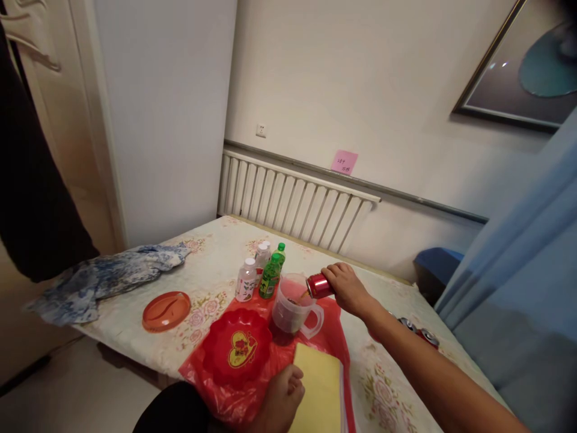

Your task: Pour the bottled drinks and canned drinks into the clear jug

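My right hand (348, 287) is wrapped round a red drink can (319, 285), which is tilted to the left. A thin brown stream runs from its mouth into a clear plastic measuring jug (285, 310), where dark liquid shows. The jug stands upright on a red plastic bag (331, 325), its handle to the right. My left hand (285, 394), fingers curled and nothing visible in them, rests low beside a yellow pad of paper (318, 385). In front of that hand lies a red scalloped tray (216, 355) with a gold heart print.
Behind the tray and jug stand green bottles (269, 279) and white-capped clear bottles (246, 282). An orange-red lid (166, 311) lies left on the flowered tablecloth (383, 385). Several cans (427, 338) are right, partly behind my forearm. Blue-white cloth (121, 273) hangs over the left edge.
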Available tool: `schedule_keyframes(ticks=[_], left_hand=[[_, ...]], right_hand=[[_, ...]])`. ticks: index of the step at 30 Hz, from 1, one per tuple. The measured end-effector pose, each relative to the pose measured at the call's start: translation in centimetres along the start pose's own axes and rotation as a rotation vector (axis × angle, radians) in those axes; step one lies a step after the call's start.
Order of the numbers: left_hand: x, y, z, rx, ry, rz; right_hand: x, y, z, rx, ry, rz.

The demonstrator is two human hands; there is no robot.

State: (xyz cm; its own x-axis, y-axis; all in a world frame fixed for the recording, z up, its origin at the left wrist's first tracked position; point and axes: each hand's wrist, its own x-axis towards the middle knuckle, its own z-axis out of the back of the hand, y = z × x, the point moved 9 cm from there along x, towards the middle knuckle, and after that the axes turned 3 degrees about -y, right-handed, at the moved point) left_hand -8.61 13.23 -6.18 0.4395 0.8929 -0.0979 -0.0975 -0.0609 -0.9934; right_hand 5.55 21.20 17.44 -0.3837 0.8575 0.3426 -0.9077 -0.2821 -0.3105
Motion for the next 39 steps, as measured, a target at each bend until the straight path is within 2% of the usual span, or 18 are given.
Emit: schedule_keyframes(ticks=[18, 26, 39], left_hand=[[0.6, 2.3, -0.1, 0.089, -0.01, 0.042], [1.5, 3.4, -0.5, 0.266, -0.032, 0.003], [2.2, 3.3, -0.8, 0.476, -0.033, -0.087]], right_hand=[[1.7, 2.3, 1.3, -0.192, 0.019, 0.184], [2.1, 2.7, 1.4, -0.218, 0.01, 0.217], [2.2, 2.5, 0.4, -0.21, 0.015, 0.22]])
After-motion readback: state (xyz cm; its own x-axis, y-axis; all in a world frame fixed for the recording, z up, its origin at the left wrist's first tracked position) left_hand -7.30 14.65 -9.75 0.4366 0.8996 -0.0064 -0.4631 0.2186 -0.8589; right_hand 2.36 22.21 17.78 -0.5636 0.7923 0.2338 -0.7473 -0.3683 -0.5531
